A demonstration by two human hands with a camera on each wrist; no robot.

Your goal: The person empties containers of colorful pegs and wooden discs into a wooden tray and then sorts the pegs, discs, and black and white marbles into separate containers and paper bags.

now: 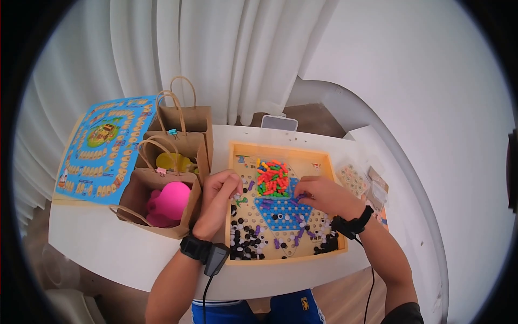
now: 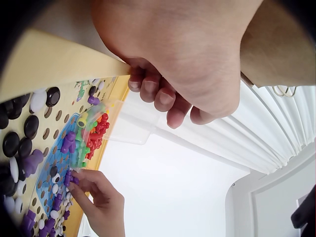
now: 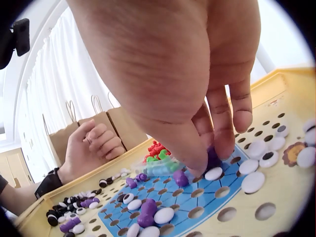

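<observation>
With thumb and fingertips, my right hand [image 1: 329, 195] pinches a purple peg piece [image 3: 213, 159] low over the blue star-patterned board area [image 3: 185, 197]. The fingers partly cover that piece. My left hand [image 1: 218, 197] hangs loosely curled at the left rim of the wooden tray [image 1: 286, 261], holding nothing. Beyond the right fingertips stands a clear plastic box [image 2: 131, 129] filled with red, orange, green and other coloured pegs [image 1: 273, 178]. More purple pegs, such as one lying piece [image 3: 147, 213], are scattered among white discs [image 3: 253, 182] and black discs [image 2: 30, 127].
Three brown paper bags [image 1: 129, 201] stand left of the tray, the nearest holding a pink object [image 1: 171, 201]. Behind them leans a blue game board [image 1: 105, 151]. Right of the tray lie a patterned sheet [image 1: 353, 180] and small packages. An empty clear lid [image 1: 279, 123] sits at the table's back edge.
</observation>
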